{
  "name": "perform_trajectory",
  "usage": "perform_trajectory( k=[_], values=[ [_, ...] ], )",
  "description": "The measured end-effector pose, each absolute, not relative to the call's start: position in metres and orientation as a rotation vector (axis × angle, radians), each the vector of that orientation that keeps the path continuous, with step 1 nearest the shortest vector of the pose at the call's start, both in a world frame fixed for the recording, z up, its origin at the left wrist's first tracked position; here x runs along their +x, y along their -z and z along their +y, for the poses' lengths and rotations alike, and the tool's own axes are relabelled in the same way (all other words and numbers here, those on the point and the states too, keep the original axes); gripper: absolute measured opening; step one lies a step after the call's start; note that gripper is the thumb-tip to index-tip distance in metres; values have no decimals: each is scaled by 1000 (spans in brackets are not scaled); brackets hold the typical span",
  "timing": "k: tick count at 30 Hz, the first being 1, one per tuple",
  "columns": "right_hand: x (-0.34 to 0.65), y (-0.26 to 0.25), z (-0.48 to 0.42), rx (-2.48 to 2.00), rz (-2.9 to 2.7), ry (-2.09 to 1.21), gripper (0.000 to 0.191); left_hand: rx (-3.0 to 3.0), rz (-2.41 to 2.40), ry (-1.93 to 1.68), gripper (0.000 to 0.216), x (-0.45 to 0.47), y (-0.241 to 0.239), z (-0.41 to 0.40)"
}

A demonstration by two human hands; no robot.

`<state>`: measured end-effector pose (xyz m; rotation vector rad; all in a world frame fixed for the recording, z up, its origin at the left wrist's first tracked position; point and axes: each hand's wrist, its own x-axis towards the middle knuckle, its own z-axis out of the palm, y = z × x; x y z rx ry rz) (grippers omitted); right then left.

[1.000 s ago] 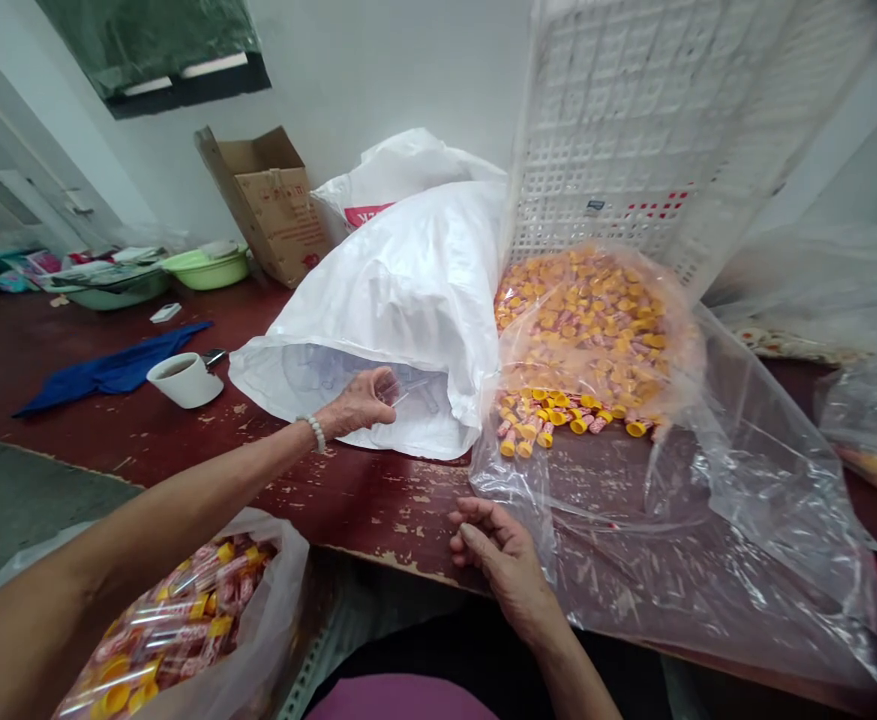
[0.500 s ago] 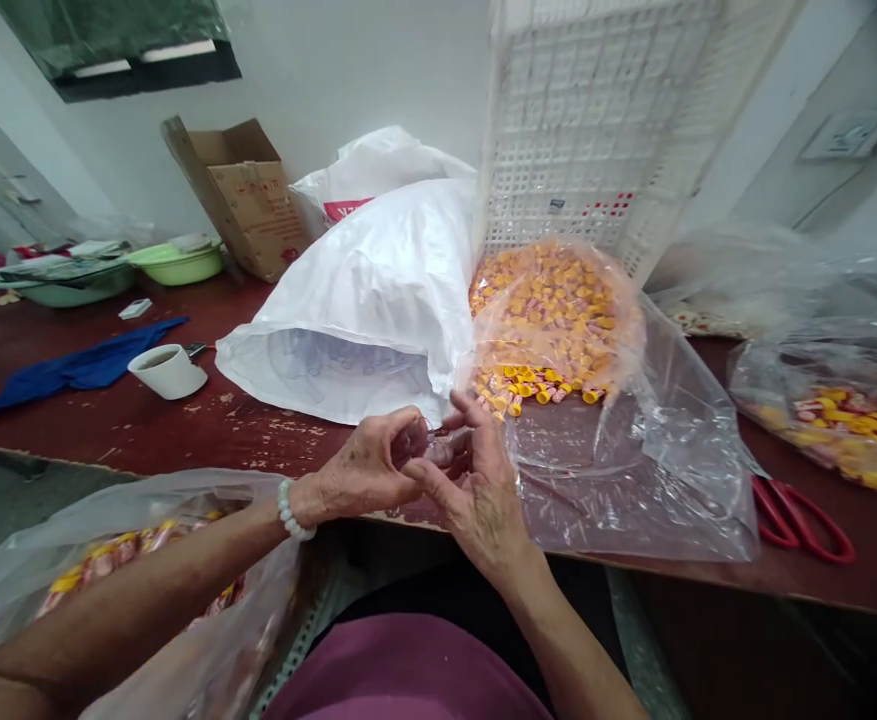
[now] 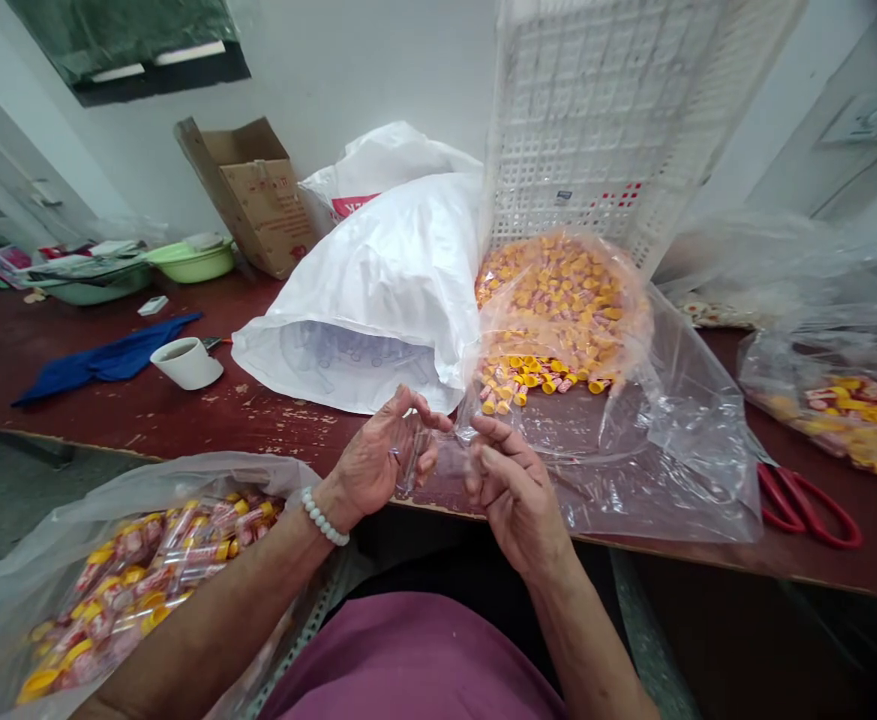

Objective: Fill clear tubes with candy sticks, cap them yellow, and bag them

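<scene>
My left hand (image 3: 378, 455), with a white bead bracelet at the wrist, curls round a small clear plastic tube (image 3: 410, 458) at the table's front edge. Close beside it, my right hand (image 3: 509, 485) has its fingers bent and pinched toward that tube; I cannot make out anything in them. Just behind my hands lies a white sack (image 3: 378, 290), its mouth open toward me and more clear tubes inside. To its right a clear plastic bag (image 3: 633, 440) spills small yellow-capped pink pieces (image 3: 535, 375) onto the table.
A bag of filled yellow-capped tubes (image 3: 145, 560) sits at my lower left. A white plastic crate (image 3: 618, 110) leans upright behind the bags. Red scissors (image 3: 809, 505) and another bag (image 3: 850, 410) lie right. A cup (image 3: 187, 362), blue cloth (image 3: 108, 362), green bowls and a cardboard box (image 3: 258, 195) stand left.
My left hand came back from the white sack's mouth with a clear tube. My right hand rose from the table edge to meet it. Both now sit slightly lower and apart.
</scene>
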<state>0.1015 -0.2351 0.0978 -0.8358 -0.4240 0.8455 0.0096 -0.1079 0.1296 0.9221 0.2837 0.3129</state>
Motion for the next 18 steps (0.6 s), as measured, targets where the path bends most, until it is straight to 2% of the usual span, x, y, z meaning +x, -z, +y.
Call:
perform_trajectory(
  k=[8, 12, 18],
  values=[
    [94, -92, -223, -1362, -863, -702, 36, 1100, 263, -373, 31, 11, -125, -122],
    [96, -92, -223, -1408, -986, -644, 25, 1121, 280, -366, 32, 13, -124, -122],
    [110, -89, -232, -1440, -859, -606, 28, 1244, 360, -302, 30, 13, -115, -116]
  ],
)
